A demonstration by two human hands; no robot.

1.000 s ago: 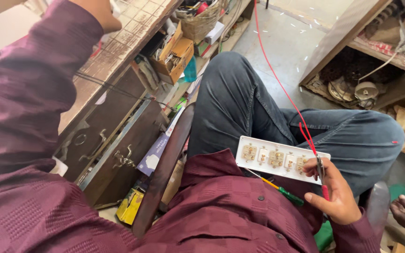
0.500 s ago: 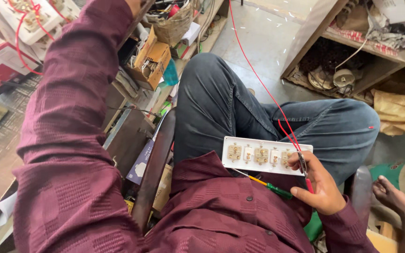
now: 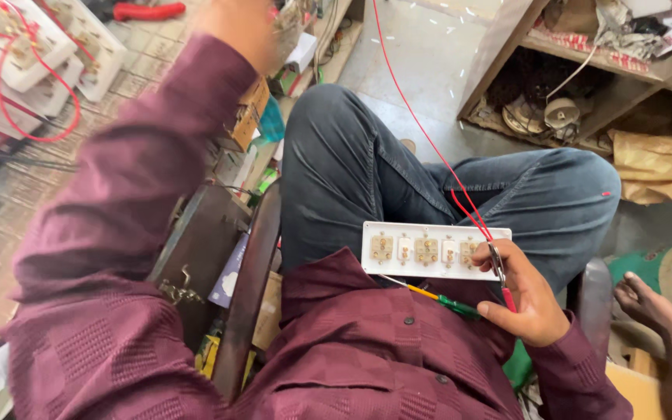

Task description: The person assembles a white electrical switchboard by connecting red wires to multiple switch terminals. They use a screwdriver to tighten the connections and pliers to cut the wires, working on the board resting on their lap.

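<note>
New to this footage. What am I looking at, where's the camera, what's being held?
There is no machine here: one camera worn on a seated person's head looks down at their lap and arms. The right hand holds a white switch panel on the lap, back side up, along with a red-handled tool and a green-handled screwdriver. A red wire runs from the panel up out of view. The left hand, blurred, reaches up to the workbench, where more white panels with red wiring lie; what it holds I cannot tell. Another person's hand shows at lower right.
</note>
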